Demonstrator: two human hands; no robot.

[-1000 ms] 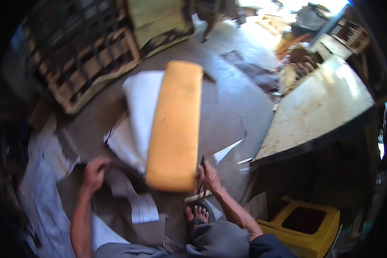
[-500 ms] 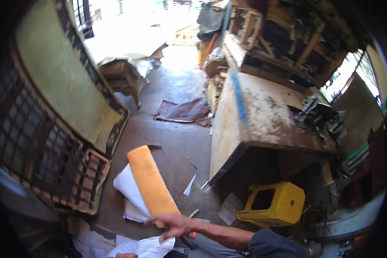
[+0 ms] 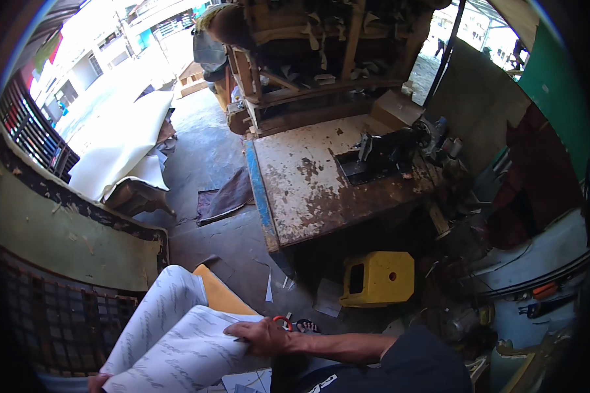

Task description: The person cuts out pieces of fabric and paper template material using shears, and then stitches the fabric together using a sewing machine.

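Observation:
A large white sheet (image 3: 177,344) with rows of grey script print is raised across my lap, curving over in two folds. Its lower left corner is gripped by my left hand (image 3: 98,382), which shows only in part at the bottom edge. On the right side my right hand (image 3: 267,335) is closed on the sheet's edge, fingers bent. A red-orange loop (image 3: 283,321), like a scissors handle, shows just behind that hand; I cannot tell whether the hand holds it. Beyond the sheet lies an orange foam slab (image 3: 223,295), partly covered by it.
A yellow plastic stool (image 3: 380,278) lies on its side at the right. Behind it stands a worn table (image 3: 308,183) with a black sewing machine (image 3: 393,147). A furniture frame with green backing (image 3: 66,229) is at the left. Dark cloth (image 3: 224,196) and scraps lie on the floor.
My view has swung to the right. The printed sheet has come up from low in my lap and is spread, covering part of the foam slab. My outstretched right hand has closed on it.

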